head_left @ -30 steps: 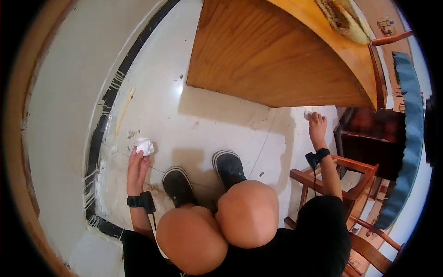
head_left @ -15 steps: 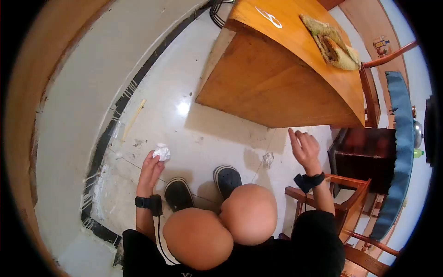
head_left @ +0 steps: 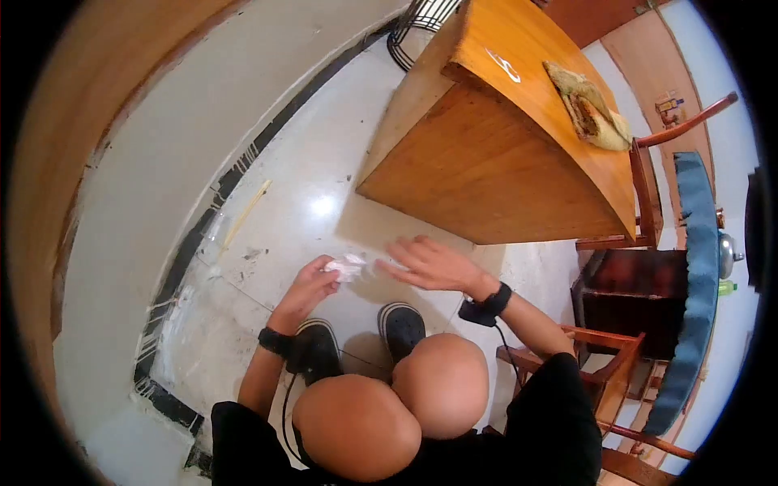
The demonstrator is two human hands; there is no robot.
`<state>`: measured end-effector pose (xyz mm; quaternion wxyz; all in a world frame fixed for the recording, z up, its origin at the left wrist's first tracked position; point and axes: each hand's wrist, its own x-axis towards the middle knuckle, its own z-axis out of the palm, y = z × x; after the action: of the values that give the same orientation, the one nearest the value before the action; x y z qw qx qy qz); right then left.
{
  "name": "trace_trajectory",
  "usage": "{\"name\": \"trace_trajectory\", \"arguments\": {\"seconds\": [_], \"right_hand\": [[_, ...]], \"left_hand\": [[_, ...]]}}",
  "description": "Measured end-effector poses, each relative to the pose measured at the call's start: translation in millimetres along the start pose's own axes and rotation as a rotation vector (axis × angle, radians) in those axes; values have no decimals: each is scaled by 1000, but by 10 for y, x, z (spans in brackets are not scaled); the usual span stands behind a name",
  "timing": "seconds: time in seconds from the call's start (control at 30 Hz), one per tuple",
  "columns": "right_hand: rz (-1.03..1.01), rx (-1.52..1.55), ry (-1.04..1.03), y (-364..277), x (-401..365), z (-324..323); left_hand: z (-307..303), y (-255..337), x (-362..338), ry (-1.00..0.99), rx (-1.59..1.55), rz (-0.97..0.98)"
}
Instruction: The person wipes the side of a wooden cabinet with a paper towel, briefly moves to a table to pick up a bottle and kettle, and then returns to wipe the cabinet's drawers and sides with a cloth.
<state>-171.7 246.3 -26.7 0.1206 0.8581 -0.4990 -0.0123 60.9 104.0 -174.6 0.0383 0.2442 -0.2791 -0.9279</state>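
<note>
I am crouched over a pale tiled floor [head_left: 324, 206], knees in the foreground. My left hand [head_left: 308, 290] pinches a crumpled white tissue [head_left: 347, 265] just above the floor. Reaching across from the right, my right hand [head_left: 428, 264] has its fingers spread flat, the fingertips almost touching the tissue. Nothing shows clearly in that hand. Both wrists carry black bands [head_left: 490, 305]. My black sandals [head_left: 401, 327] stand right below the hands.
A large wooden table [head_left: 502, 154] stands just beyond the hands, with a folded cloth [head_left: 590, 107] on top. Wooden chairs [head_left: 600, 356] and a dark cabinet [head_left: 628, 296] crowd the right. A thin stick [head_left: 243, 217] lies by the black-edged wall [head_left: 162, 162].
My right hand has swung left from beside the cabinet to meet the left hand. The left hand lifted the tissue slightly rightward. The small wad seen on the floor is out of sight.
</note>
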Motion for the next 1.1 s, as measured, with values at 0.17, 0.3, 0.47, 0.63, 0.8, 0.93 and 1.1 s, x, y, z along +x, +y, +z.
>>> {"name": "trace_trajectory", "arguments": {"seconds": [0.17,0.3,0.47,0.63,0.8,0.93,1.1], "right_hand": [[-27,52,74,-175,202,304],[-42,100,59,-139,201,267],[310,598,-6,96,27,176],[479,-397,467,543,-172,-685],[549,-623,379,761,-292,-610],[495,-385,170,518,-594,243],[335,-190,-350,196,-1126,1108]], "left_hand": [[232,45,16,-140,18,-10],[340,106,5,-168,116,-52],[476,236,-94,-184,119,45],[244,332,-203,-57,275,2],[-15,248,-235,8,201,8],[-75,291,-303,37,129,27],[-148,315,-390,97,114,59]]}}
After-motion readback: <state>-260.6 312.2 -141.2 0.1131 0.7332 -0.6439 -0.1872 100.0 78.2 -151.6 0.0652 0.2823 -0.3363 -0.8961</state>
